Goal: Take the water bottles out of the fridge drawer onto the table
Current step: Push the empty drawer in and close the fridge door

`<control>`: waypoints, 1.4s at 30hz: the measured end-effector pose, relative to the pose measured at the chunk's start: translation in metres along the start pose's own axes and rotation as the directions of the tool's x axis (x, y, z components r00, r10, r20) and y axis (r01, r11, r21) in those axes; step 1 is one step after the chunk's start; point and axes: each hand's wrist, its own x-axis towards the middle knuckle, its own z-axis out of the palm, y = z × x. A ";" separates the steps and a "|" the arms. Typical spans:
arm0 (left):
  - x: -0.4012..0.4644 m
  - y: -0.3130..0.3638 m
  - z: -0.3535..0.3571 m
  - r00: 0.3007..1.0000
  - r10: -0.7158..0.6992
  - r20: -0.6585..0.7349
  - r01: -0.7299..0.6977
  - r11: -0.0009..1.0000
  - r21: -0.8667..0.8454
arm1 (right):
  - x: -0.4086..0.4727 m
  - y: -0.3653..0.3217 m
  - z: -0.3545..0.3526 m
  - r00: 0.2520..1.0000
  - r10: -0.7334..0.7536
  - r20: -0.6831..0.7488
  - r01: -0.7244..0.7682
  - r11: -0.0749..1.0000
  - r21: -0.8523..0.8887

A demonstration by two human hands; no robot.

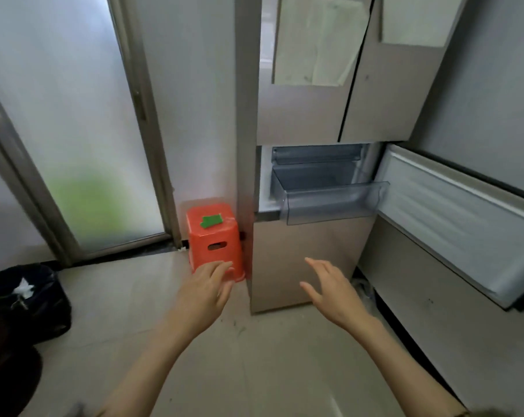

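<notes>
At 8 o'clock in the head view sits a black bin lined with a dark plastic bag (26,299), crumpled white paper showing at its mouth. Above it, from 9 to 11 o'clock, stands a frosted glass door in a grey metal frame (83,121). Just left of centre an orange plastic stool with a green patch on its seat (214,239) stands on the pale tiled floor (245,371), pressed close against the left side of the tall beige fridge (308,260).

The left hand (205,288) reaches forward in front of the stool's lower edge, fingers straight and loosely spread, holding nothing. The right hand (329,291) is raised before the fridge's closed lower panel, fingers also extended and apart, thumb out, gripping nothing.

At 1 o'clock the clear plastic fridge drawer (329,197) is pulled out from the open middle compartment, a second clear drawer front closed above it. No water bottle shows in the part of the drawer that can be seen; its floor is partly hidden by the front wall. At 3 o'clock the compartment's white-lined door (462,218) swings open to the right.
</notes>
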 end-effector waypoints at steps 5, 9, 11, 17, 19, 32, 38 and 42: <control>0.094 0.015 0.059 0.999 0.042 0.016 -0.041 0.998 -0.038 | 0.066 0.066 0.000 0.998 0.058 -0.014 -0.057 0.998 0.028; 0.175 0.020 0.104 0.996 0.084 0.025 -0.083 0.996 -0.032 | 0.132 0.117 0.001 0.992 0.120 -0.047 -0.119 0.992 0.032; 0.214 0.025 0.120 0.994 0.096 0.048 -0.094 0.995 -0.044 | 0.165 0.137 -0.001 0.987 0.157 -0.033 -0.157 0.988 -0.012; 0.312 0.052 0.166 0.968 0.167 0.189 -0.180 0.982 0.051 | 0.244 0.195 -0.007 0.984 0.175 -0.036 -0.179 0.954 -0.242; 0.338 0.063 0.183 0.963 0.151 0.223 -0.174 0.981 0.086 | 0.266 0.217 -0.006 0.981 0.193 -0.012 -0.188 0.938 -0.291; 0.439 0.097 0.310 0.977 -0.048 0.210 -0.030 0.935 0.352 | 0.394 0.352 -0.007 0.984 0.042 0.174 0.013 0.952 -0.305; 0.471 0.091 0.308 0.978 -0.147 0.145 0.076 0.910 0.407 | 0.431 0.367 -0.012 0.967 -0.053 0.249 0.125 0.951 -0.283; 0.503 0.079 0.303 0.961 -0.232 0.152 0.148 0.891 0.429 | 0.464 0.365 -0.014 0.961 -0.096 0.258 0.162 0.956 -0.245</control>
